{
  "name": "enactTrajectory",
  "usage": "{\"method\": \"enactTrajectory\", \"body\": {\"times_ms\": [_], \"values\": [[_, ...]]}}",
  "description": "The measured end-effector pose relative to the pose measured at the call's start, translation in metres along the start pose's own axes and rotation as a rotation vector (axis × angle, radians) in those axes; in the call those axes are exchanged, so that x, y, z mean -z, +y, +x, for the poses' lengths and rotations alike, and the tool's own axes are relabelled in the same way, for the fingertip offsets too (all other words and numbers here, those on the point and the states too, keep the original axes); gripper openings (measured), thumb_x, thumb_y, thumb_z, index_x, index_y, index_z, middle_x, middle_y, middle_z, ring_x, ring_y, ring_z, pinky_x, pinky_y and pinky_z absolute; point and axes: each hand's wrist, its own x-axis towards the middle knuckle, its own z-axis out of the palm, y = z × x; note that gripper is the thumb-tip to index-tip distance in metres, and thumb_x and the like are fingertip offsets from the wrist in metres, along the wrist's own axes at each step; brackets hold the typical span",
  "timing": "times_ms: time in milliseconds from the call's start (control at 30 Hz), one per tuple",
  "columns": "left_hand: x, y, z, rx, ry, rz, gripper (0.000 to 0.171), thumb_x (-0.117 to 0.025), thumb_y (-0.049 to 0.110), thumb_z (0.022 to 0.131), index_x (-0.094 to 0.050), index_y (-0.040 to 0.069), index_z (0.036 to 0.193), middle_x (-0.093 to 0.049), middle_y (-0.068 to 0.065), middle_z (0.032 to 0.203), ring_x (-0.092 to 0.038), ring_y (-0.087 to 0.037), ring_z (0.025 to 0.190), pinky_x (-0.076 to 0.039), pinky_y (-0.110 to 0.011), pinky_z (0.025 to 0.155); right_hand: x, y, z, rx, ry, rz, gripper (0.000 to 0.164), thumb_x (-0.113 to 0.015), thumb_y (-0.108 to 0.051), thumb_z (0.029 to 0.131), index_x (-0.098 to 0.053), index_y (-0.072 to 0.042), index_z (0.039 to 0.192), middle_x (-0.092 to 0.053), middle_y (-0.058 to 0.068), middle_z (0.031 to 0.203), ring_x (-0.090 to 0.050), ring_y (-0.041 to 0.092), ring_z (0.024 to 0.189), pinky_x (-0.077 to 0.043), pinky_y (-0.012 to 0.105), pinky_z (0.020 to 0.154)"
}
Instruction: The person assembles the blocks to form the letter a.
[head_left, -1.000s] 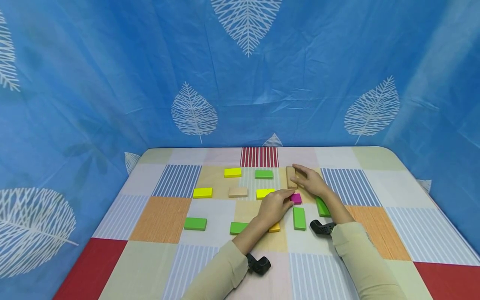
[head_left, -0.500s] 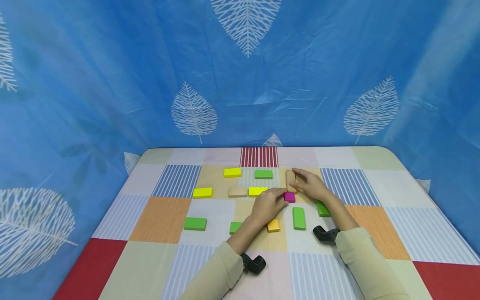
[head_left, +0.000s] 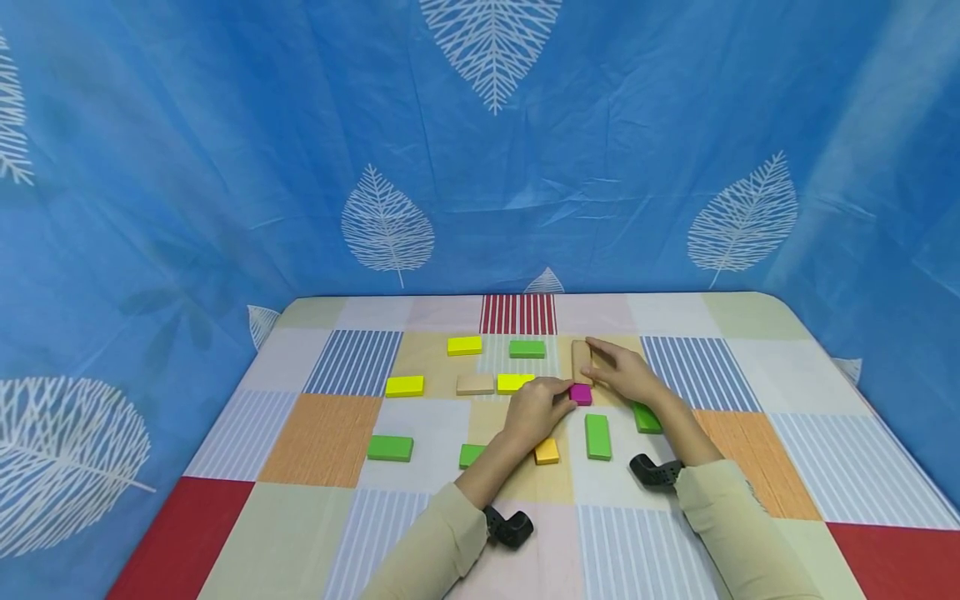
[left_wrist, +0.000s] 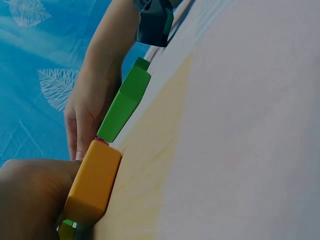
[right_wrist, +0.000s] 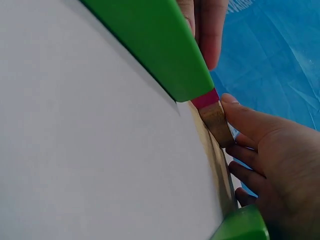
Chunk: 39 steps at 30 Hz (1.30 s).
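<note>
The left hand (head_left: 534,408) pinches the magenta block (head_left: 581,395) between narrowed forefinger and thumb; this block lies right of centre on the bench (head_left: 300,533). The right hand (head_left: 628,373) has its fingers half spread, touching the tan block (head_left: 579,358); whether they grip it or merely rest on it cannot be told from these angles. The tan block lies lengthwise, its lower end meeting the magenta block's upper edge. A green block (head_left: 597,437) lies apart, below the pair; an orange block (head_left: 547,451) lies to their lower left. Step in hand, as judged: bringing the two pieces together. The next move would call for steadying the tan block while the magenta block is squared to it.
</note>
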Motion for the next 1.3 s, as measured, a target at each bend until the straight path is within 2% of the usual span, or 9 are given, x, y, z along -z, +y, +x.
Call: {"method": "enactTrajectory", "body": {"times_ms": [300, 567, 767, 1067, 1300], "values": [[0.000, 0.004, 0.002, 0.035, 0.005, 0.018, 0.034, -0.068, 0.031, 0.083, -0.068, 0.014, 0.113, -0.067, 0.001, 0.106, -0.062, -0.011, 0.098, -0.049, -0.022, 0.083, -0.001, 0.000, 0.000, 0.008, 0.004, 0.010, 0.065, -0.063, -0.032, 0.088, -0.038, -0.002, 0.139, -0.038, 0.024, 0.139, -0.031, 0.043, 0.128, -0.023, 0.054, 0.105], [0.002, 0.003, 0.002, 0.026, 0.004, 0.047, 0.036, -0.069, 0.032, 0.082, -0.068, 0.014, 0.113, -0.067, 0.001, 0.107, -0.061, -0.010, 0.099, -0.048, -0.021, 0.084, -0.001, 0.002, 0.001, 0.019, -0.007, 0.023, 0.067, -0.062, -0.035, 0.088, -0.036, -0.003, 0.140, -0.036, 0.025, 0.140, -0.030, 0.043, 0.128, -0.023, 0.055, 0.105], [0.002, 0.005, 0.001, 0.026, -0.006, 0.041, 0.038, -0.068, 0.034, 0.083, -0.067, 0.013, 0.115, -0.066, 0.001, 0.109, -0.060, -0.010, 0.102, -0.048, -0.021, 0.085, 0.003, 0.007, -0.001, 0.021, -0.060, 0.070, 0.072, -0.062, -0.039, 0.087, -0.032, -0.006, 0.143, -0.030, 0.021, 0.145, -0.024, 0.041, 0.132, -0.019, 0.054, 0.107], [0.000, 0.003, 0.001, 0.011, 0.008, 0.059, 0.038, -0.068, 0.035, 0.083, -0.068, 0.013, 0.113, -0.067, 0.001, 0.108, -0.061, -0.011, 0.100, -0.048, -0.020, 0.085, 0.012, 0.008, -0.005, 0.043, -0.145, 0.021, 0.081, -0.068, -0.039, 0.082, -0.027, -0.009, 0.146, -0.027, 0.020, 0.146, -0.025, 0.044, 0.131, -0.021, 0.057, 0.105], [-0.001, 0.003, 0.002, 0.019, 0.008, 0.046, 0.037, -0.068, 0.034, 0.083, -0.067, 0.013, 0.114, -0.067, 0.001, 0.108, -0.061, -0.011, 0.101, -0.048, -0.021, 0.085, 0.012, 0.011, -0.005, 0.050, -0.173, 0.000, 0.082, -0.068, -0.040, 0.082, -0.026, -0.012, 0.146, -0.024, 0.017, 0.148, -0.022, 0.042, 0.132, -0.020, 0.058, 0.104]]}}
